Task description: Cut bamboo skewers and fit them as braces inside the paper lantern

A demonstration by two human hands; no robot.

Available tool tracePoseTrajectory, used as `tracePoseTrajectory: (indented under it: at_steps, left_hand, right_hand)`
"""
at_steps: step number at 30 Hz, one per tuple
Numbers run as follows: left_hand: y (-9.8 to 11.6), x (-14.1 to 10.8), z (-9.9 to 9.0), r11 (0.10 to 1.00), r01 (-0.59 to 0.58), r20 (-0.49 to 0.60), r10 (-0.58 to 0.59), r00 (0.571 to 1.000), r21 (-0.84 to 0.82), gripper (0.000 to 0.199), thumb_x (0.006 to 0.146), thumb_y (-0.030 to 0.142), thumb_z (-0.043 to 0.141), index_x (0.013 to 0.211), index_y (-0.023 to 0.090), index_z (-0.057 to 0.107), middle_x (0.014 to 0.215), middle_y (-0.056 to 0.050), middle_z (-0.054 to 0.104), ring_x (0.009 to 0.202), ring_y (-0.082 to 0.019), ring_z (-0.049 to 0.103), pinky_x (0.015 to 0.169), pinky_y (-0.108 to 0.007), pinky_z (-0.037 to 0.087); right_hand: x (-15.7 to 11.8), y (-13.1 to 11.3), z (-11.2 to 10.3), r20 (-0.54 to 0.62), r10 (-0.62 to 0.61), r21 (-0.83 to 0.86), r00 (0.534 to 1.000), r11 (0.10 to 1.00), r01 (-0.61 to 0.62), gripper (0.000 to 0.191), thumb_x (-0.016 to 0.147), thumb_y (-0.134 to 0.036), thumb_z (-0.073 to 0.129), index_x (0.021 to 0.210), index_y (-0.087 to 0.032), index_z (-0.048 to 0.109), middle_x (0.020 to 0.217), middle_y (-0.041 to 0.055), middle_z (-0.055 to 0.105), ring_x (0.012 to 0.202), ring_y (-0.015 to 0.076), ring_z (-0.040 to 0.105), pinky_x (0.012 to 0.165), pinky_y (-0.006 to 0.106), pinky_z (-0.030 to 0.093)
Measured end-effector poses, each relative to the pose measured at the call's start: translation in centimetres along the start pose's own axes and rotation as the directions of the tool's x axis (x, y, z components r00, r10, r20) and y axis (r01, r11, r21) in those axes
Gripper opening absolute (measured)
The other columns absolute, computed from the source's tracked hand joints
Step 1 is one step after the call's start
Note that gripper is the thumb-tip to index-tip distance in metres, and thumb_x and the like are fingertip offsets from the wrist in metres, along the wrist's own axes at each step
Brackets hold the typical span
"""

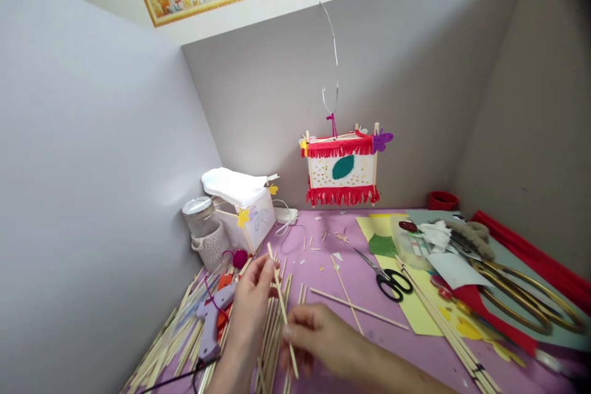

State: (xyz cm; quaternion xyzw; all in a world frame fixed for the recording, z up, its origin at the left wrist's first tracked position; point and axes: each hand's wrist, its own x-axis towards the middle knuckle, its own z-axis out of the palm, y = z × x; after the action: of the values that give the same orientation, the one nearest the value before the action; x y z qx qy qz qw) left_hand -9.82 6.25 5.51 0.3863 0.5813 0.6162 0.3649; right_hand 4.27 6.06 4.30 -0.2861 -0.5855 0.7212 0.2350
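Observation:
A thin wooden stick (281, 300) slants between my two hands above the purple tabletop. Near its upper end, the thumb and fingers of my left hand (253, 289) pinch it. My right hand (314, 332) is closed on the stick lower down, with its tip sticking out below the fingers. Under and beside my left hand lie many loose wooden sticks (184, 345) and a lilac hot glue gun (210, 335). Two sticks cross each other to the right of my hands, one of them a long stick (360, 308).
Black-handled scissors (392, 283) lie right of centre on yellow paper (418, 314). A red-fringed lantern (342, 169) hangs from a wire hook. Large gold-handled scissors (521, 295) rest at right. A white box (258, 221) and a glass jar (199, 215) stand back left.

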Motion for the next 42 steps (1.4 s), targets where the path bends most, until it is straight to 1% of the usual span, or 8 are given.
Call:
tracePoseTrajectory:
  at_steps: [5,9,13,17,21,25,33,42]
  left_hand:
    - [-1.2,-1.4,0.1,0.988,0.039,0.059,-0.048,0.997,0.152,0.044,0.075,0.049,0.056,0.102,0.014,0.057,0.087,-0.006,0.061,0.069,-0.014,0.056,0.052,-0.023,0.046]
    - [-1.4,-1.7,-0.2,0.981,0.108,0.135,-0.131,0.982,0.16,0.049,0.074,0.045,0.056,0.112,0.014,0.05,0.074,-0.002,0.062,0.051,-0.012,0.051,0.041,-0.022,0.038]
    - [-1.1,-0.3,-1.3,0.941,-0.016,0.027,0.008,1.0,0.337,0.044,0.077,0.043,0.053,0.112,0.017,0.05,0.066,0.0,0.063,0.048,-0.014,0.054,0.045,-0.024,0.04]
    - [0.3,1.3,-2.7,0.604,-0.077,-0.034,0.171,0.985,0.793,0.026,0.082,0.031,0.045,0.1,0.018,0.057,0.072,-0.006,0.068,0.06,-0.018,0.063,0.061,-0.028,0.043]
    - [1.8,2.8,-3.6,0.152,0.036,-0.065,0.185,0.981,0.988,0.024,0.083,0.025,0.04,0.087,0.019,0.063,0.075,-0.012,0.069,0.073,-0.026,0.064,0.062,-0.031,0.04]
    - [1.6,4.1,-3.6,0.044,0.07,-0.077,0.171,0.982,0.997,0.03,0.084,0.023,0.036,0.084,0.019,0.066,0.077,-0.013,0.068,0.076,-0.027,0.064,0.06,-0.032,0.039]
    - [-0.6,4.6,-2.8,0.058,0.057,-0.067,0.191,0.979,0.997,0.037,0.086,0.025,0.033,0.087,0.02,0.07,0.089,-0.011,0.063,0.08,-0.023,0.062,0.068,-0.031,0.041]
    - [-1.8,6.3,-3.2,0.1,0.074,-0.088,0.146,0.985,0.992,0.035,0.085,0.026,0.037,0.09,0.02,0.071,0.089,-0.013,0.068,0.081,-0.026,0.064,0.066,-0.031,0.041]
  right_hand:
    - [3.8,-1.4,-1.7,-0.278,-0.124,-0.07,0.953,0.992,0.108,0.021,0.076,-0.028,0.056,0.06,-0.015,0.051,0.048,-0.0052,0.044,0.043,0.0063,0.038,0.043,0.019,0.029]
    - [6.9,-1.2,-1.9,-0.31,-0.165,-0.092,0.936,0.985,0.143,0.019,0.072,-0.023,0.057,0.057,-0.015,0.05,0.048,-0.0048,0.046,0.045,0.0076,0.043,0.043,0.018,0.031]
    - [9.5,-1.1,-0.6,-0.288,-0.179,-0.115,0.941,0.982,0.152,0.018,0.075,-0.024,0.055,0.06,-0.016,0.05,0.05,-0.0046,0.048,0.046,0.0091,0.048,0.045,0.019,0.037]
    - [11.4,-1.4,-0.4,-0.255,-0.303,-0.439,0.918,0.883,0.169,0.021,0.084,-0.025,0.046,0.071,-0.015,0.06,0.064,0.0006,0.059,0.058,0.012,0.056,0.054,0.021,0.041]
    - [11.8,-0.5,-1.7,-0.111,-0.509,-0.859,0.854,0.481,0.175,0.026,0.088,-0.019,0.041,0.1,-0.019,0.064,0.101,0.006,0.063,0.093,0.0177,0.054,0.08,0.027,0.039]
    - [11.3,1.4,-2.6,0.053,-0.421,-0.947,0.905,0.267,0.179,0.025,0.089,-0.026,0.043,0.091,-0.018,0.067,0.095,0.0065,0.065,0.092,0.0201,0.051,0.081,0.03,0.036]
    - [13.2,2.0,-3.5,-0.19,-0.419,-0.802,0.888,0.588,0.106,0.027,0.088,-0.023,0.042,0.086,-0.016,0.069,0.09,0.0067,0.067,0.086,0.0177,0.054,0.076,0.026,0.034]
    - [18.7,1.8,-3.0,-0.389,-0.206,-0.526,0.898,0.85,-0.033,0.028,0.083,-0.026,0.048,0.066,-0.014,0.067,0.067,0.0057,0.067,0.056,0.0133,0.057,0.051,0.021,0.036]
